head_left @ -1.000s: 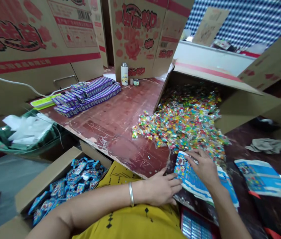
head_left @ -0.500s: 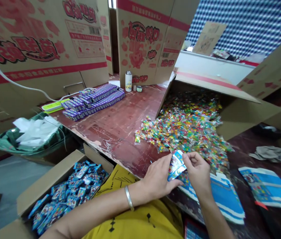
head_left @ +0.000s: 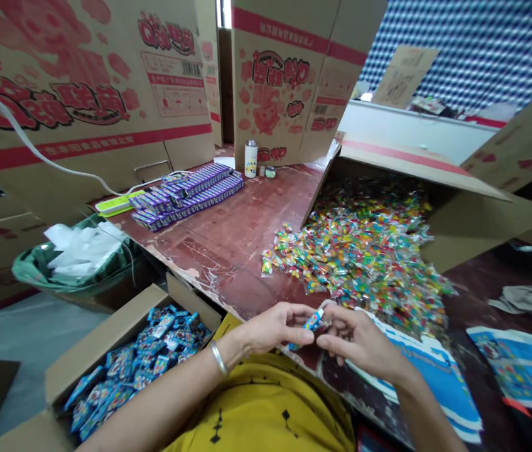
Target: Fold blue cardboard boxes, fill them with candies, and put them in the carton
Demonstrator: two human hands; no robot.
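Note:
A small blue cardboard candy box [head_left: 313, 321] stands out between my two hands, its white end flap tilted up to the right. My left hand [head_left: 272, 329] grips its lower left side between thumb and fingers, a metal bangle on the wrist. Curled around the flap end is my right hand [head_left: 357, 339], its fingertips against the box; part of them is hidden. Just beyond the hands lies a heap of clear candy packets [head_left: 364, 251], spilling from a tipped carton [head_left: 454, 216]. Flat blue printed box blanks [head_left: 439, 376] lie under and beside my right forearm.
Filled blue boxes [head_left: 152, 351] lie in an open carton [head_left: 100, 339] at lower left. Behind it sits a green-lined bin [head_left: 34, 270] with white paper. Purple boxes [head_left: 190, 191] and a white bottle [head_left: 250, 158] stand on the red table [head_left: 228, 251]; more blanks [head_left: 520, 364] lie right.
The box has been turned from its broad face to a narrow, slanted side, and both hands have come lower. My right fingers have shifted to its end. The camera view has swung slightly left.

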